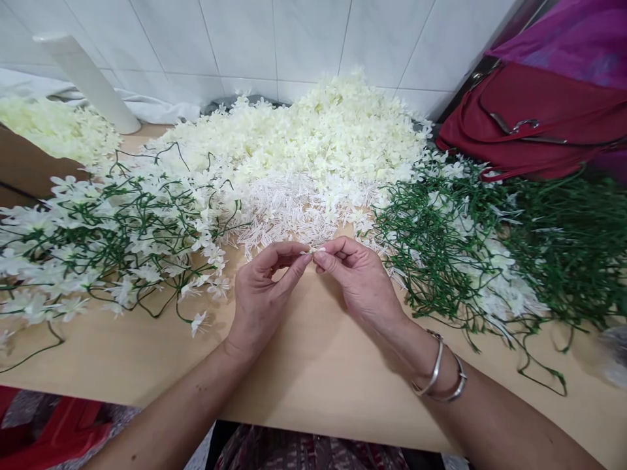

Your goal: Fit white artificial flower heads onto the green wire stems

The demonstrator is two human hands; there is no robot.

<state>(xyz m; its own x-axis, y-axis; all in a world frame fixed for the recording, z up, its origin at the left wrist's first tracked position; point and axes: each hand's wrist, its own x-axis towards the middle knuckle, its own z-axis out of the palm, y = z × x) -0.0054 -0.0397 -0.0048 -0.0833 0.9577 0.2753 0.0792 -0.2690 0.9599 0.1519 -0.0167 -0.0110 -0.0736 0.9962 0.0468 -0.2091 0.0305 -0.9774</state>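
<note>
Both hands meet at the middle of the table, fingertips nearly touching. My left hand [267, 287] is closed in a pinch of thumb and forefinger. My right hand [360, 277] pinches from the other side, two metal bangles on its wrist. Between the fingertips sits a tiny whitish piece, mostly hidden, too small to name. Just beyond them lie many thin white stamen-like sticks [279, 205], with a large heap of cream artificial flower petals [318, 130] behind. Assembled white flowers on green stems [132, 228] are piled left of my hands; green plastic stems [431, 235] lie to the right.
A white tiled wall [308, 39] bounds the back of the wooden table [313, 372]. At the back left stands a white roll [93, 85], beside more petals [59, 130]. A red bag [543, 124] rests at the back right. Something red [63, 424] is below the left edge.
</note>
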